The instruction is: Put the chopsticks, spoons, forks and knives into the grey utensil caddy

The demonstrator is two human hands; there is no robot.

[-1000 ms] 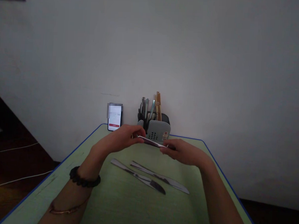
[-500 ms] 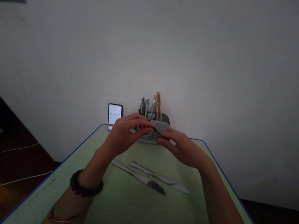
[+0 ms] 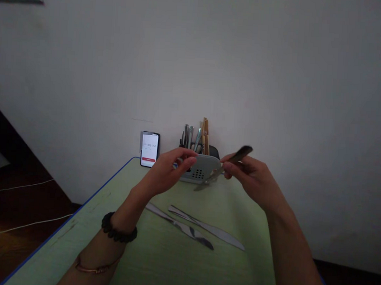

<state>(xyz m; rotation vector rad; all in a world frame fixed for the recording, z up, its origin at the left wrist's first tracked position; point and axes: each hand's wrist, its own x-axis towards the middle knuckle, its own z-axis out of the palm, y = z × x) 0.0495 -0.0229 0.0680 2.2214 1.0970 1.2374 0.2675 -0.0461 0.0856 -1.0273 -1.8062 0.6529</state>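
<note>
My right hand (image 3: 251,174) is closed on a table knife (image 3: 223,169), held tilted in the air with its dark handle up to the right and its blade pointing down-left in front of the grey cutlery holder (image 3: 200,167). My left hand (image 3: 170,171) hovers beside the holder's left side, fingers loosely curled and apart, holding nothing. The holder stands at the table's far edge with several spoons and wooden chopsticks (image 3: 205,135) upright in it. Two more knives (image 3: 189,227) lie side by side on the green table (image 3: 152,264) between my forearms.
A phone (image 3: 149,149) with a lit screen leans against the white wall at the table's far left corner. The table has a blue edge. White cables run over the dark floor to the left.
Both hands held the knife level between them a second ago. Now my left hand has let go and my right hand has swung the knife up and to the right.
</note>
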